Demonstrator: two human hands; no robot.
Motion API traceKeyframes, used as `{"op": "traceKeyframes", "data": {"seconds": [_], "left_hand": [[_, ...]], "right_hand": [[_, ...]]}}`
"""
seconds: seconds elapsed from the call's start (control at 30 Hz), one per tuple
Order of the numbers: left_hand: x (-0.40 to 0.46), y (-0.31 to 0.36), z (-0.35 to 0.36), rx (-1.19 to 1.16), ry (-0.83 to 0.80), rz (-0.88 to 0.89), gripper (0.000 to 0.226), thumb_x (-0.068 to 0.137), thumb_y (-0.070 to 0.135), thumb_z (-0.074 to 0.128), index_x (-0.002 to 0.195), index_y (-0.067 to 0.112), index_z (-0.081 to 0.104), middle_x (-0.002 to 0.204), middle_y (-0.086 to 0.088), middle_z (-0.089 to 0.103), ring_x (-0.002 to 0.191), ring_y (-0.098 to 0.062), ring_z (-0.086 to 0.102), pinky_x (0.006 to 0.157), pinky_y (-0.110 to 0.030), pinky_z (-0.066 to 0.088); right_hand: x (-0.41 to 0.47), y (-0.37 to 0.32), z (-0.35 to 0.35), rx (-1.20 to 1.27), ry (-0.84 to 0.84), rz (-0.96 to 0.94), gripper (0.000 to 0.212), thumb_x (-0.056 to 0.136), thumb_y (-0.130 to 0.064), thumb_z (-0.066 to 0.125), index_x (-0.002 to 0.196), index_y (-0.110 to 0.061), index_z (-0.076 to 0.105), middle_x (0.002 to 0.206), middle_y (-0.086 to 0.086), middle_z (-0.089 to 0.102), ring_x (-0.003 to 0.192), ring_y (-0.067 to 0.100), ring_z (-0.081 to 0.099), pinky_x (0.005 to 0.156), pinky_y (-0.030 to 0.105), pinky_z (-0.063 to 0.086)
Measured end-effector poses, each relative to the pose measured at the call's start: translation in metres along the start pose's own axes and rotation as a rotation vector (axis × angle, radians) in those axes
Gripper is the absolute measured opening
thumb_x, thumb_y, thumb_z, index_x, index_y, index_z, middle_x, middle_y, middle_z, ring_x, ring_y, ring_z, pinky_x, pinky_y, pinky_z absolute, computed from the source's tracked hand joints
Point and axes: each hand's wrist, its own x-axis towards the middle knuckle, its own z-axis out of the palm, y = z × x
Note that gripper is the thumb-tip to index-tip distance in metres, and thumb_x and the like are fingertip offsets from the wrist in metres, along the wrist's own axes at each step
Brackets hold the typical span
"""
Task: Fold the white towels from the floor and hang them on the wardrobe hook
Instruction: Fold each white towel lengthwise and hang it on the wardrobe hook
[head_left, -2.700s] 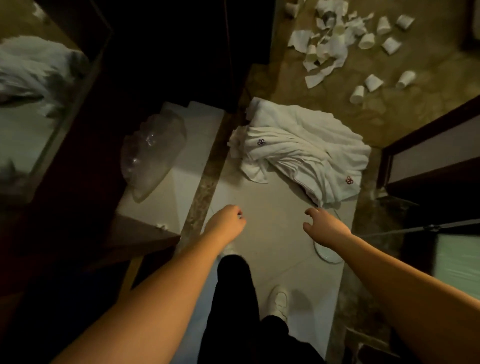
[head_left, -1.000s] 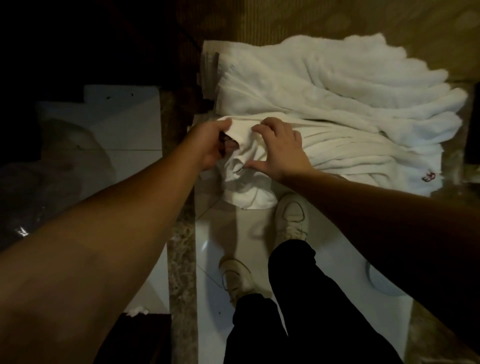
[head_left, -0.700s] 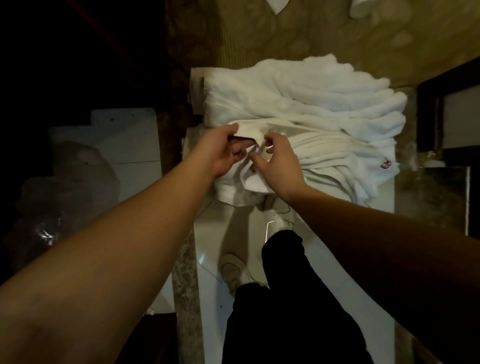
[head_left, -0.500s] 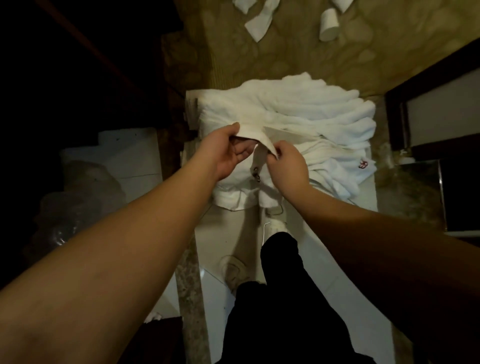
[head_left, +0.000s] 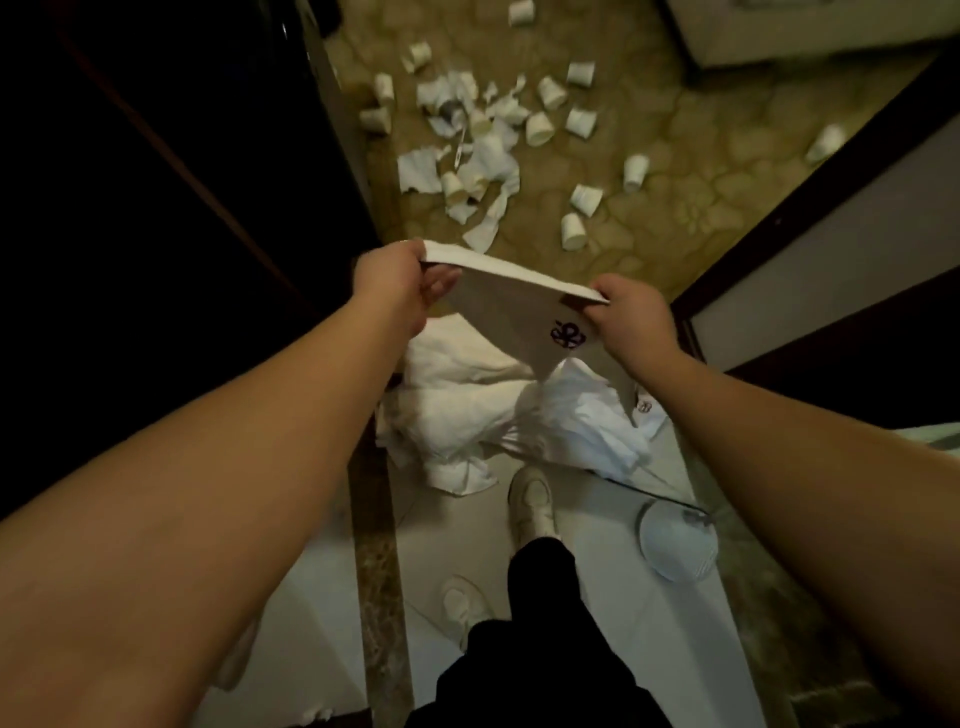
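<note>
Both hands pinch one towel (head_left: 511, 306) by its top edge, left hand (head_left: 400, 283) and right hand (head_left: 626, 317) at opposite ends, stretching it flat, presumably for folding. Beneath the grip, its tail meets the floor pile (head_left: 467, 410).

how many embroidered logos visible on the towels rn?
2. One dark logo on the held towel, beside the right hand; one small logo at the pile right edge. Folds may hide more.
</note>
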Motion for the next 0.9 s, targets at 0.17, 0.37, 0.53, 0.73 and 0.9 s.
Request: {"op": "traceKeyframes", "data": {"seconds": [0.17, 0.37, 0.53, 0.73, 0.9], "left_hand": [[-0.078, 0.076, 0.01, 0.115, -0.017, 0.236, 0.045, 0.098, -0.002, 0.049, 0.143, 0.005, 0.048, 0.094, -0.016, 0.062, 0.059, -0.018, 0.069, 0.049, -0.026, 0.057], [-0.181, 0.14, 0.009, 0.222, -0.135, 0.456, 0.01, 0.098, 0.0, 0.055, 0.099, 0.003, 0.064, 0.098, -0.017, 0.07, 0.072, -0.019, 0.075, 0.062, -0.03, 0.062], [-0.265, 0.165, -0.009, 0.352, -0.174, 0.697, 0.02, 0.091, -0.011, 0.059, 0.096, 0.008, 0.064, 0.096, -0.012, 0.07, 0.083, -0.017, 0.074, 0.076, -0.027, 0.062], [-0.349, 0.16, -0.033, 0.345, 0.071, 0.886, 0.012, 0.097, 0.008, 0.061, 0.088, 0.014, 0.066, 0.088, -0.009, 0.074, 0.077, -0.014, 0.076, 0.068, -0.024, 0.061], [-0.42, 0.149, -0.064, 0.338, 0.235, 0.908, 0.015, 0.097, 0.01, 0.06, 0.085, 0.017, 0.065, 0.08, -0.009, 0.074, 0.064, -0.015, 0.073, 0.058, -0.024, 0.057]], "right_hand": [[-0.018, -0.056, -0.1, 0.031, 0.001, -0.148, 0.019, 0.097, -0.028, 0.067, 0.083, -0.016, 0.062, 0.072, 0.003, 0.054, 0.079, 0.024, 0.052, 0.059, 0.034, 0.02], [-0.048, -0.097, -0.195, 0.112, 0.014, -0.213, 0.032, 0.094, -0.042, 0.069, 0.08, -0.013, 0.069, 0.071, 0.006, 0.059, 0.066, 0.016, 0.051, 0.051, 0.024, 0.033], [-0.078, -0.088, -0.236, 0.055, -0.003, -0.247, 0.011, 0.097, -0.033, 0.065, 0.089, -0.025, 0.065, 0.082, -0.005, 0.061, 0.079, 0.017, 0.055, 0.059, 0.03, 0.039], [-0.128, -0.064, -0.249, 0.124, 0.05, -0.217, 0.014, 0.099, -0.023, 0.057, 0.088, -0.026, 0.065, 0.084, -0.001, 0.062, 0.068, 0.011, 0.052, 0.06, 0.031, 0.04], [-0.16, -0.069, -0.27, 0.319, 0.054, -0.2, 0.017, 0.096, -0.034, 0.061, 0.082, -0.025, 0.066, 0.075, -0.005, 0.062, 0.068, 0.014, 0.055, 0.054, 0.028, 0.035]]}}
